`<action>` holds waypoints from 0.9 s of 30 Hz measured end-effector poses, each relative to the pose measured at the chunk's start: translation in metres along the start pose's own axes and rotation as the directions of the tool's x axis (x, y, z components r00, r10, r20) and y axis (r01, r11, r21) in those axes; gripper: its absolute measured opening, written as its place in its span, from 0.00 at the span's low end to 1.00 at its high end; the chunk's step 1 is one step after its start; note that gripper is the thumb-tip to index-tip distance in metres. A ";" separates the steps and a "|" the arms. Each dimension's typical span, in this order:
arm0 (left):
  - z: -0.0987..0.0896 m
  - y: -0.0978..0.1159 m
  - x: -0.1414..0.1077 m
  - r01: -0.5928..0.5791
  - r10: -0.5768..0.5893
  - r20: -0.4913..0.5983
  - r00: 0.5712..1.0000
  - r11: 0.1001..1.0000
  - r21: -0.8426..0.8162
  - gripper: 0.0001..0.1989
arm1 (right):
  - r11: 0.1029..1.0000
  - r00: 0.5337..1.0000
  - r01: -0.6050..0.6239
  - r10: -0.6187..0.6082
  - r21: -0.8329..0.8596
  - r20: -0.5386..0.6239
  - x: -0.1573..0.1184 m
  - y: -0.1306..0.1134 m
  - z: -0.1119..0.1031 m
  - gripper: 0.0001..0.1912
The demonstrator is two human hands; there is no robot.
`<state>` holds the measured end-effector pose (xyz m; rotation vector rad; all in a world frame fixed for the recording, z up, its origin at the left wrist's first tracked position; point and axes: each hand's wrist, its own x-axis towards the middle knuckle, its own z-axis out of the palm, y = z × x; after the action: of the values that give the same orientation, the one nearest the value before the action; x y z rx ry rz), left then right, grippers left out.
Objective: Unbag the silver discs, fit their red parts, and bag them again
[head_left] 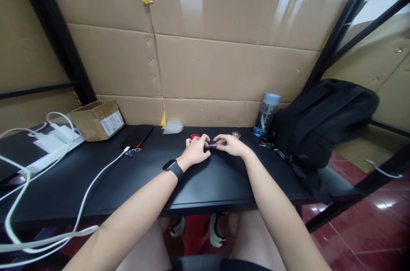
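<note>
Both hands meet at the middle of the black desk (211, 181), around a thin, dark, flat object (212, 146) with a shiny face, perhaps a phone. My left hand (196, 151), with a black watch (173, 168) on its wrist, has curled fingers at the object's left end. At the right end my right hand (232, 145) pinches it between thumb and fingers. Fingers cover much of the object, so its exact kind is unclear. Just behind my left hand lies something small and red (194, 136), and behind my right hand a clear round item (236, 135), possibly a tape roll.
Left: an open cardboard box (96, 121), a dark phone (136, 136) with a white cable (102, 170), and a white power strip (53, 151). Small clear plastic (173, 126) lies behind. Right: a water bottle (266, 115) and a black backpack (320, 121). A cardboard wall (230, 70) closes the back.
</note>
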<state>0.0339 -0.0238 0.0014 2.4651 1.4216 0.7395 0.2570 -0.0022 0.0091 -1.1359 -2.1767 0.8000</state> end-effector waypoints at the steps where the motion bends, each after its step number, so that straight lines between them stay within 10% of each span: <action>1: 0.000 -0.001 0.000 0.001 -0.001 -0.007 1.000 1.000 -0.010 0.18 | 0.999 1.000 -0.011 0.011 0.052 -0.004 0.000 0.001 -0.001 0.16; 15: 0.001 -0.001 -0.002 0.028 -0.027 0.008 1.000 0.999 -0.036 0.05 | 0.981 0.967 -0.124 0.086 -0.149 -0.241 -0.001 0.001 -0.006 0.09; 22: -0.025 0.031 -0.014 -0.098 0.094 -0.043 0.995 0.988 -0.115 0.09 | 0.961 0.996 0.089 -0.084 -0.261 0.031 -0.005 -0.006 -0.007 0.14; 25: -0.055 0.083 -0.052 -0.244 0.368 0.046 0.929 0.700 -0.671 0.14 | 0.921 0.996 0.004 -0.038 -0.391 -0.078 0.000 -0.001 -0.002 0.11; 27: -0.073 0.120 -0.091 -0.108 0.553 0.142 0.821 0.393 -0.913 0.22 | 0.873 0.989 -0.062 -0.014 -0.485 -0.150 0.009 0.005 0.001 0.11</action>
<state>0.0493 -0.1689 0.0840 1.8233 0.1571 0.6747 0.2545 0.0072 0.0068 -1.4124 -2.3022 0.1521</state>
